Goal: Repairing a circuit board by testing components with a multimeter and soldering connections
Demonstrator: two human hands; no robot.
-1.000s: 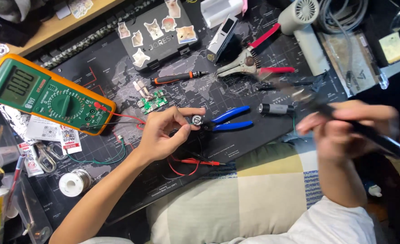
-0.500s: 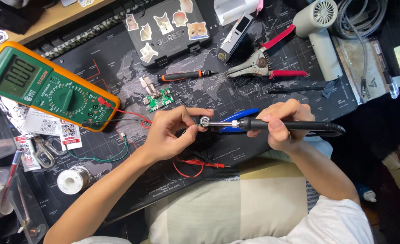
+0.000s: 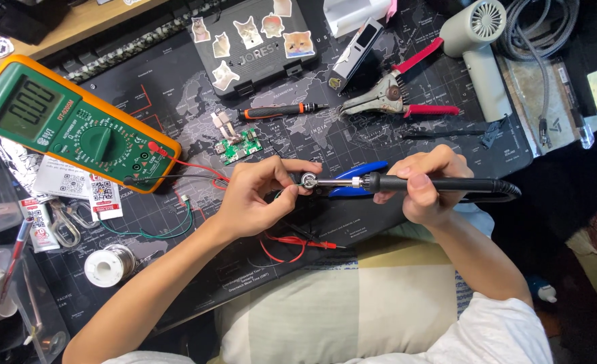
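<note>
Dark worktop (image 3: pixel 177 87) holds a sticker-covered black case (image 3: pixel 254 42); left hand (image 3: pixel 258 197) fingers pinch a small round part (image 3: pixel 308 180); right hand (image 3: pixel 427 185) fingers clamp a soldering iron (image 3: pixel 406 183).

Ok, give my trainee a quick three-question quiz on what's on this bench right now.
1. True or false: the right hand holds a soldering iron.
2. What does the left hand pinch? A) small round metal part B) solder spool C) screwdriver
3. Which tool lies under the iron's tip end, on the mat?

Key: 1 true. 2 A, the small round metal part. 3 the blue-handled pliers.
</note>
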